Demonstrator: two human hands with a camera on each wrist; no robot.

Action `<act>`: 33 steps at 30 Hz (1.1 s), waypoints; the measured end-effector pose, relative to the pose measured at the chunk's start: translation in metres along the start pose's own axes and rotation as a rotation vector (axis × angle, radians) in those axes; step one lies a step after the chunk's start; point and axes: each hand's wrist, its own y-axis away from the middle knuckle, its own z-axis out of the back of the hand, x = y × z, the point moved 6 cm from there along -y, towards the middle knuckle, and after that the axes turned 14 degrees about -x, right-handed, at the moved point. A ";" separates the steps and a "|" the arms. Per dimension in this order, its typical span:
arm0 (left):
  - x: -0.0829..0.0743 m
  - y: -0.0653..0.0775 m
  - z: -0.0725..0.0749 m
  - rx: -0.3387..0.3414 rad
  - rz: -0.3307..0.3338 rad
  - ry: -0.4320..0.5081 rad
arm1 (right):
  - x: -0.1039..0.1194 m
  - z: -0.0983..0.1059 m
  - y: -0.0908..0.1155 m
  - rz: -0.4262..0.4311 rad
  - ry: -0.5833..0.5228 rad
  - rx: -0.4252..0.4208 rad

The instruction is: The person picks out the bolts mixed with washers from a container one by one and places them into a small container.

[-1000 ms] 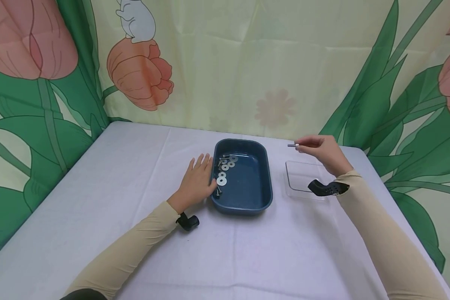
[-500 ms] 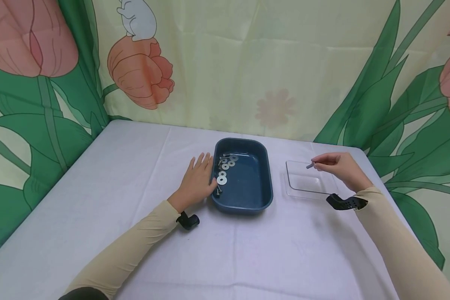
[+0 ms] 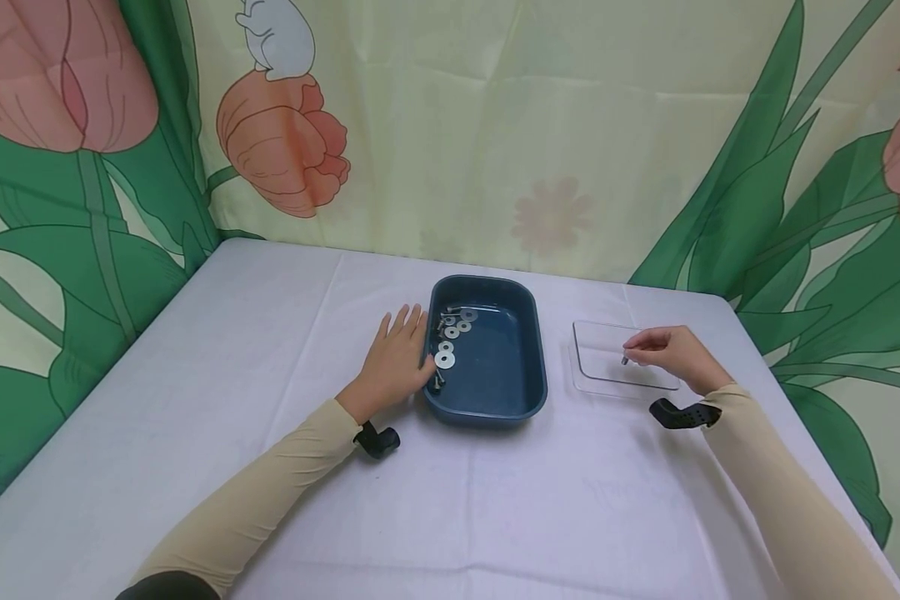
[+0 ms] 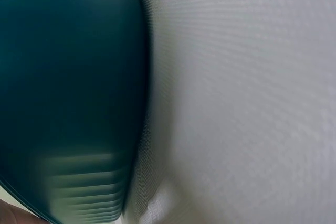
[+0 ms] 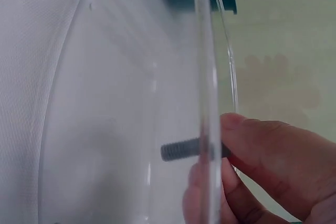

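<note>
Between thumb and fingers, my right hand pinches a small bolt, its threaded end pointing down into a clear plastic box. The right wrist view shows the bolt's shank through the clear wall; its other end is hidden by the fingers. On the left side of a dark blue tray rests my left hand, fingers stretched out along the outer wall and thumb at the rim. Several washers and bolts lie along the tray's left side.
A white cloth covers the table under both containers. Behind the table hangs a curtain printed with tulips. Each wrist carries a black camera strap.
My right hand has moved right and lower toward the clear box, turning the bolt from level to pointing downward. The left hand and the tray stay in place.
</note>
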 end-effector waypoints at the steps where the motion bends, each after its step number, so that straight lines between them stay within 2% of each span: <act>1: 0.000 0.000 0.000 -0.002 -0.001 0.002 | -0.001 -0.001 -0.001 0.001 0.008 -0.005; 10: -0.001 -0.001 -0.002 0.000 0.002 0.008 | 0.001 -0.003 -0.002 0.012 0.050 -0.040; 13: 0.001 0.000 -0.003 0.012 0.037 0.088 | 0.001 -0.002 -0.001 0.004 0.044 -0.041; 16: 0.006 0.001 -0.005 0.038 0.143 0.280 | 0.001 -0.002 0.001 0.001 0.036 -0.039; 21: 0.018 -0.002 -0.008 0.079 0.379 0.677 | 0.002 0.001 0.003 0.000 0.018 -0.032; 27: 0.028 -0.006 -0.018 0.180 0.571 1.078 | 0.021 0.004 0.005 0.038 -0.037 -0.030; 30: 0.030 -0.003 -0.024 0.233 0.666 1.225 | 0.041 0.002 0.004 0.077 -0.071 -0.030; 33: 0.030 0.000 -0.024 0.258 0.718 1.281 | 0.068 -0.002 0.001 0.115 -0.116 -0.029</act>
